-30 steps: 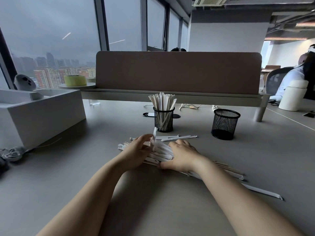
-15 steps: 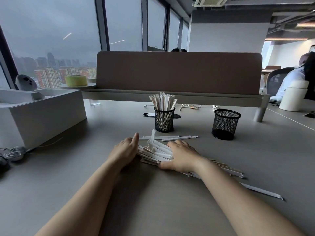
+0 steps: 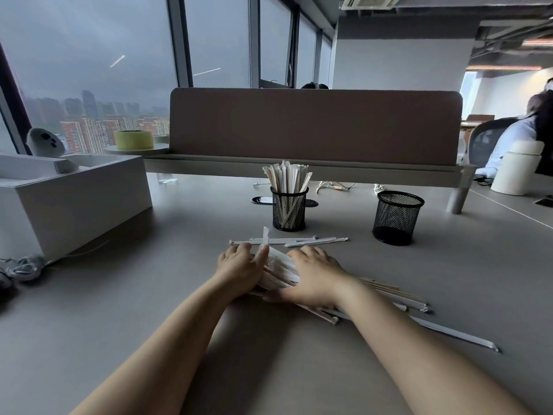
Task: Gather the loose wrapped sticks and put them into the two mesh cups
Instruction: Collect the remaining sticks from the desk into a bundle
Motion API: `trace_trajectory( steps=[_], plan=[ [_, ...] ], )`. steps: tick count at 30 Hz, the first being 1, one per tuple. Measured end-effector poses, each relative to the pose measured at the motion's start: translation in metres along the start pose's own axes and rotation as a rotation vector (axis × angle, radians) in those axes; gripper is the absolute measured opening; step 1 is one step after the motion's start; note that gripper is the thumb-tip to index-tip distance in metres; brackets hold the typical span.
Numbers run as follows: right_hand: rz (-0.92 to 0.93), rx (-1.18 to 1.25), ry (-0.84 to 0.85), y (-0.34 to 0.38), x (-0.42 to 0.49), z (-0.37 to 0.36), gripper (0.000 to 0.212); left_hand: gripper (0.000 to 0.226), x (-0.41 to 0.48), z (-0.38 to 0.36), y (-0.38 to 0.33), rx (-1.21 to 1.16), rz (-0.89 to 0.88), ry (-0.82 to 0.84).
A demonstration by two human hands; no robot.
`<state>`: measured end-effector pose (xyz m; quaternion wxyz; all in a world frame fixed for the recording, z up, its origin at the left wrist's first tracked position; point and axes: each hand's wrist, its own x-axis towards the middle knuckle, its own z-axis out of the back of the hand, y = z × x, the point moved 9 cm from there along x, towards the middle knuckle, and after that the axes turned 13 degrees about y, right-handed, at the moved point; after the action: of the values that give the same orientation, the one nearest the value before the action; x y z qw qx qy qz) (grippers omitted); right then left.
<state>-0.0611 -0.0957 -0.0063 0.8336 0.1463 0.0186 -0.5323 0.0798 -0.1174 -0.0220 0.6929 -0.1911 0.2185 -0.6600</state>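
Note:
A heap of white wrapped sticks [image 3: 279, 269] lies on the grey table between my two hands. My left hand [image 3: 239, 269] presses against the heap's left side, its fingers curled around the stick ends, and one stick pokes up by its fingertips. My right hand [image 3: 317, 277] lies flat on top of the heap, fingers spread. More sticks [image 3: 389, 295] fan out to the right under my right wrist, and a few loose sticks [image 3: 299, 241] lie just beyond the hands. The left mesh cup [image 3: 288, 209] stands full of sticks. The right mesh cup [image 3: 396, 217] looks empty.
A large white box [image 3: 74, 202] stands at the left with cables beside it. A brown desk divider [image 3: 314, 127] runs across the back. A white canister [image 3: 516, 172] and a seated person are at the far right. One long stick [image 3: 460, 336] lies near my right forearm.
My left hand has pushed right against the heap and closed on the stick ends, squeezing the sticks toward my right hand. The right hand has stayed on the heap.

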Motion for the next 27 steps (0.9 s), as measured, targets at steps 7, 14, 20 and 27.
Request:
trace_trajectory(
  steps=[7,14,20,27],
  plan=[
    [0.011,0.065,0.025,-0.002,0.007,0.002,0.095,0.078,-0.003,0.006,-0.012,-0.189,-0.074,-0.004],
    [0.018,0.061,-0.010,0.003,0.010,0.008,0.065,0.060,-0.010,0.015,-0.012,-0.301,-0.063,-0.068],
    [-0.008,0.008,-0.033,0.010,0.006,0.012,0.055,0.057,-0.010,0.026,-0.011,-0.344,-0.112,-0.166],
    [-0.005,-0.091,-0.062,0.017,0.003,0.016,0.045,0.058,-0.015,0.035,-0.008,-0.407,-0.124,-0.246]
  ],
)
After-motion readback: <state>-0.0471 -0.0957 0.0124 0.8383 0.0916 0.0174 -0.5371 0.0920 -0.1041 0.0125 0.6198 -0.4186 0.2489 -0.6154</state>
